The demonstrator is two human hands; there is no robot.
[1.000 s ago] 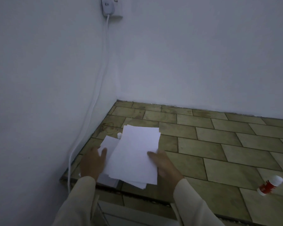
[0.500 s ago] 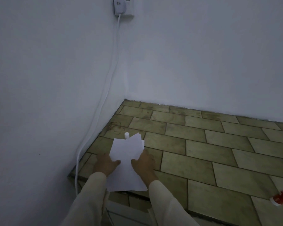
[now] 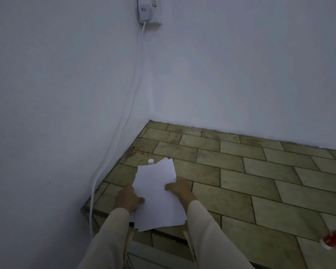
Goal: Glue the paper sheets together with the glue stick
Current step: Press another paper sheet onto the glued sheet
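Observation:
A stack of white paper sheets (image 3: 157, 193) lies at the near left corner of a tiled counter (image 3: 260, 181), its near edge overhanging the counter's front. My left hand (image 3: 127, 199) grips the stack's left edge, thumb on top. My right hand (image 3: 179, 188) grips the right edge, fingers curled over it. The sheets are fanned slightly at the far end. A red and white glue stick (image 3: 335, 237) lies on its side at the far right of the counter, well away from both hands. A small white cap (image 3: 151, 162) stands just behind the stack.
White walls meet in a corner behind the counter. A white cable (image 3: 124, 121) hangs from a plug in a wall socket (image 3: 145, 9) and runs down the left wall past the counter's left end. A white cabinet front shows below the counter's edge.
The spread sheets have been gathered into one stack between both hands. The view has tilted up and shifted left, so the glue stick now sits at the right edge.

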